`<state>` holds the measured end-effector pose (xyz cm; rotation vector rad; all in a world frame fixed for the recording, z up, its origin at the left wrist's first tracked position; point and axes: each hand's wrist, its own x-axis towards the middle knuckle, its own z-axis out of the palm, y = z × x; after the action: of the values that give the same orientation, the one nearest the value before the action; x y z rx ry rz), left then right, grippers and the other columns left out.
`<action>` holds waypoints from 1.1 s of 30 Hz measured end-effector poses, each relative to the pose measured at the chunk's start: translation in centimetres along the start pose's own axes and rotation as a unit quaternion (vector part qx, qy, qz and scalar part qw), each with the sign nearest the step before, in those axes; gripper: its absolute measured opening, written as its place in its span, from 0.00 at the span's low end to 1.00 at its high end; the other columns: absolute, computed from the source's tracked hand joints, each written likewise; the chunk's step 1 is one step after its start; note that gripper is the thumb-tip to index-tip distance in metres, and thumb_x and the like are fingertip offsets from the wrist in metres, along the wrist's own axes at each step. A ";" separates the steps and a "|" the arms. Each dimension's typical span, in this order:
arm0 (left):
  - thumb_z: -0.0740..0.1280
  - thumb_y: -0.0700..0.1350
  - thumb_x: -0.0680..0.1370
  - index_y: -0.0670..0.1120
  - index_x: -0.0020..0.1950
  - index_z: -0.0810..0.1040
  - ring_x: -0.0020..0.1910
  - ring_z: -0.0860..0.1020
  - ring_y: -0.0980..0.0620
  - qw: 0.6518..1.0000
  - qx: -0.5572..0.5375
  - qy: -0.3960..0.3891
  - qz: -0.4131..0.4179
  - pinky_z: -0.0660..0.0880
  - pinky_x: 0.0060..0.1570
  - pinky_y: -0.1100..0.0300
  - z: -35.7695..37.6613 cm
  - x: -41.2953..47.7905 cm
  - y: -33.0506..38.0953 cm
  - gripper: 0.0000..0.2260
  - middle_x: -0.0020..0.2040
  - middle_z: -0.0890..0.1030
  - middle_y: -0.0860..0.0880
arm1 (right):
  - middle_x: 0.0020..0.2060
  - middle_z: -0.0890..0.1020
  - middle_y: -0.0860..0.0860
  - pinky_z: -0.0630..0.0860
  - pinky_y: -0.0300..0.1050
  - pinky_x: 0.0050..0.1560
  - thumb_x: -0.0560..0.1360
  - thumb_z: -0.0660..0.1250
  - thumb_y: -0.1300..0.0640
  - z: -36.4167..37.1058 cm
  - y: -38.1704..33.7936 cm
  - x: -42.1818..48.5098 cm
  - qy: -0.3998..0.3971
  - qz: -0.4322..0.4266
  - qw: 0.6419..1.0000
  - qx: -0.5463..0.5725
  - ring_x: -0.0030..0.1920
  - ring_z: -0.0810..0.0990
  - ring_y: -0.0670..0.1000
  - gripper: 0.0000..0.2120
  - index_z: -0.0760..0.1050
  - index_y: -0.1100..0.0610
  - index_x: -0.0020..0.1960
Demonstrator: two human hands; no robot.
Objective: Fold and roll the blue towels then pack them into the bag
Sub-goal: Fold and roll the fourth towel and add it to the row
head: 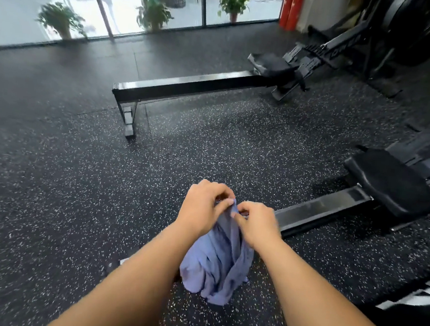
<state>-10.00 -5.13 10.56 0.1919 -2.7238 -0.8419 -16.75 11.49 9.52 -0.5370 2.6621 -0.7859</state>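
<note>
The blue towel (220, 263) hangs in a bunched, wrinkled drape at about 6 o'clock in the head view, low and centre. Its top edge is gathered between the two hands and its lower folds reach down to, or just above, the speckled rubber floor (50, 173); which of the two I cannot tell. The left hand (204, 206) pinches the top of the cloth with curled fingers (224, 204) and thumb. The right hand (258, 224), just beside it at the towel's 1 o'clock, pinches the same edge, so both hands are closed on fabric and nearly touch. The cloth looks thin, light and quite limp, with no stiffness to hold a crease unaided, so it will probably sag and twist unless it is spread. A sound hold would be one top corner in each hand, with the hands drawn apart to pull the edge taut before folding. No bag shows in this view. A rowing machine (190, 84) lies across the floor at 12 o'clock, and a second rowing machine (390, 190) at 3 o'clock. Potted plants (59, 19) stand by the glass at 10 to 11 o'clock, and red fire extinguishers (292, 7) at 1 o'clock.
</note>
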 end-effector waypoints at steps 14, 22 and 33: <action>0.73 0.61 0.73 0.60 0.58 0.81 0.53 0.79 0.45 0.996 0.035 -0.081 0.028 0.78 0.56 0.46 -5.4 2.8 9.8 0.15 0.51 0.83 0.56 | 0.37 0.84 0.45 0.75 0.43 0.42 0.78 0.74 0.53 -18.9 -3.1 -5.1 0.168 -0.097 0.976 0.098 0.37 0.80 0.45 0.02 0.85 0.48 0.49; 0.74 0.57 0.73 0.62 0.65 0.76 0.52 0.82 0.52 0.993 -0.064 -0.033 0.090 0.79 0.55 0.53 -5.4 3.9 19.2 0.21 0.54 0.84 0.59 | 0.39 0.86 0.48 0.81 0.51 0.47 0.80 0.71 0.56 -29.7 -1.7 -12.6 0.267 -0.130 0.941 0.160 0.38 0.82 0.48 0.06 0.84 0.46 0.47; 0.72 0.54 0.76 0.54 0.46 0.83 0.44 0.81 0.52 0.978 -0.098 -0.054 0.176 0.78 0.49 0.53 -1.4 2.2 36.4 0.05 0.42 0.83 0.57 | 0.41 0.86 0.45 0.72 0.32 0.42 0.80 0.71 0.53 -41.3 7.3 -27.7 0.423 -0.015 0.903 0.077 0.43 0.83 0.46 0.04 0.85 0.48 0.49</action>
<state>-13.25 23.54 32.94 -0.3758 -2.6313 -1.0257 -10.53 47.89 43.66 -0.2064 3.2987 -1.4991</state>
